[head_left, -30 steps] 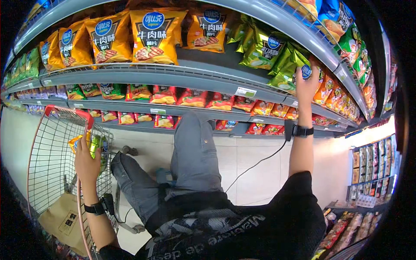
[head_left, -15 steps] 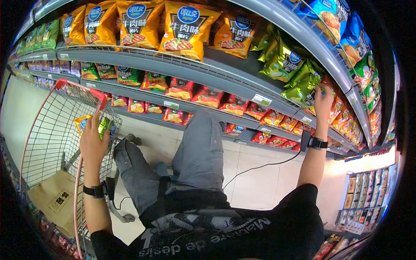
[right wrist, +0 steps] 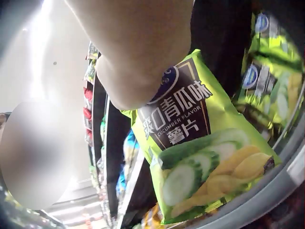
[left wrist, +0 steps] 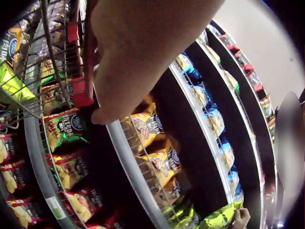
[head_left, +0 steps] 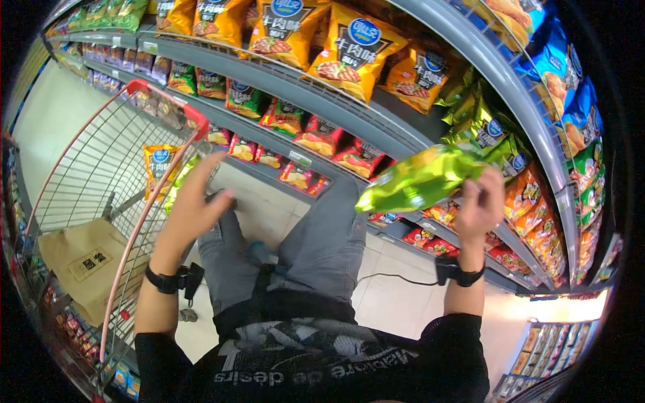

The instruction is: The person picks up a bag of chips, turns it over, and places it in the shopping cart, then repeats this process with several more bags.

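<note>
My right hand point(head_left: 481, 207) pinches a green bag of cucumber-flavor chips point(head_left: 420, 180) by one end, in front of the shelf. In the right wrist view the front of that chip bag point(right wrist: 205, 157) shows cucumber slices and chips, its upper end covered by the hand. My left hand point(head_left: 191, 201) is lifted beside the shopping cart's rim, fingers extended and thumb apart, holding nothing. Inside the shopping cart point(head_left: 127, 87) are an orange chip bag point(head_left: 160, 164) and a green chip bag point(head_left: 180, 185), the latter partly hidden by the left hand.
Orange beef-flavor chip bags point(head_left: 356, 50) and more green bags point(head_left: 487, 124) line the upper shelf. Red bags point(head_left: 319, 134) fill lower shelves. A brown paper bag point(head_left: 80, 265) lies in the cart. Blue bags point(head_left: 551, 67) stand on a higher shelf at right.
My right hand has pulled the green chip bag off the shelf and toward the left. My left hand has come away from the cart's rim. The view has turned rightward.
</note>
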`<state>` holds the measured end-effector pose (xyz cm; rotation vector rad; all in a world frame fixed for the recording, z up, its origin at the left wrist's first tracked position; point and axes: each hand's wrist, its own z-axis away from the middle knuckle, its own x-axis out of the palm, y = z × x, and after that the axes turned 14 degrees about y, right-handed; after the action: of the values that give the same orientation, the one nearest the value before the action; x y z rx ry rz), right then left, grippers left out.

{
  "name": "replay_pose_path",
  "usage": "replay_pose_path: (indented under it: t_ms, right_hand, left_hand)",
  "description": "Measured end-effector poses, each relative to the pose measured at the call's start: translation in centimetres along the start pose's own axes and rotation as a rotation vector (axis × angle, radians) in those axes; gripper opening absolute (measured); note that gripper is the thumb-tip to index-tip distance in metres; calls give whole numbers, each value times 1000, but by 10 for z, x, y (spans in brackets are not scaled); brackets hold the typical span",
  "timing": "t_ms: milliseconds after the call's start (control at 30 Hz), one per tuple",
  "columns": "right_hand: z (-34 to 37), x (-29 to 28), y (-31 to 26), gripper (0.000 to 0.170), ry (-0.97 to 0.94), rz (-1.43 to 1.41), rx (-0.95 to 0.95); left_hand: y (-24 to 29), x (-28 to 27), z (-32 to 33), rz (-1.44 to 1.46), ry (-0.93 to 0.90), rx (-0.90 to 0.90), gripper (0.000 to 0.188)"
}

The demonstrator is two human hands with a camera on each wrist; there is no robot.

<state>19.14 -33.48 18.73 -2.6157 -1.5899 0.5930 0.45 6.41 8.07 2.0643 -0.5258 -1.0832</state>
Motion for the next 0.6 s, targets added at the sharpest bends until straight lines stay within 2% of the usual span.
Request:
replay_pose_path:
  t_ms: [33,133,233,333,533,600]
  right_hand:
    - [3,19,-13,12,-106,-97,-59]
    - [32,76,-55,16,-262,-355,27]
    - [56,121,-96,15,-326,-549,48]
    - [72,147,-126,15,-366,-646,129]
    - [93,171,-151,15,-445,-717,175]
    - [95,174,-149,17,-522,-706,177]
  left_hand:
    - [14,2,3,42,-60,28,63]
    - [38,15,19,154,-168,112,70]
    - [56,23,28,216,-182,96,80]
    - [49,29,41,188,-54,-24,90]
    - [28,36,64,296,-35,-302,90]
    - [16,45,72,390,-56,-411,84]
